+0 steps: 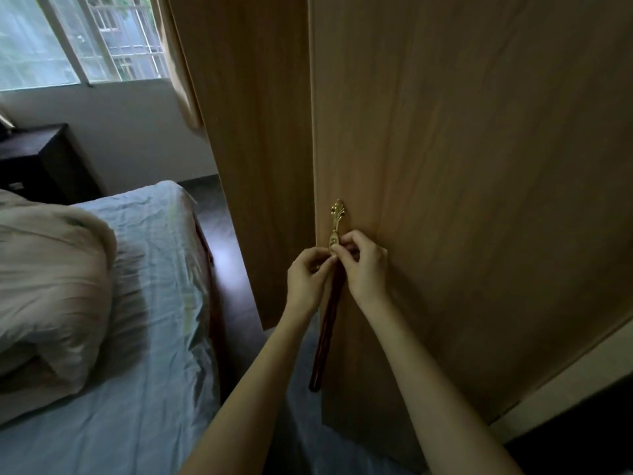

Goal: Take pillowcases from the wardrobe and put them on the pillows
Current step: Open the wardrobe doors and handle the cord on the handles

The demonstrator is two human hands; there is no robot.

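Wardrobe door (479, 166), right of bed (154, 303): left hand (306, 275) & right hand (364, 265) both pinch brass handle (336, 231), prob. to pull it open; pillowcases not visible, presumably inside.

no readable text, labels or numbers

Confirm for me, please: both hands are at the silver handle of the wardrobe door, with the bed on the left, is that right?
Not quite. The handle is gold, brass-like, not silver, as the head view shows. The rest holds: the left hand and the right hand meet at it on the wardrobe door, fingers curled at its lower part, and the bed lies on the left.
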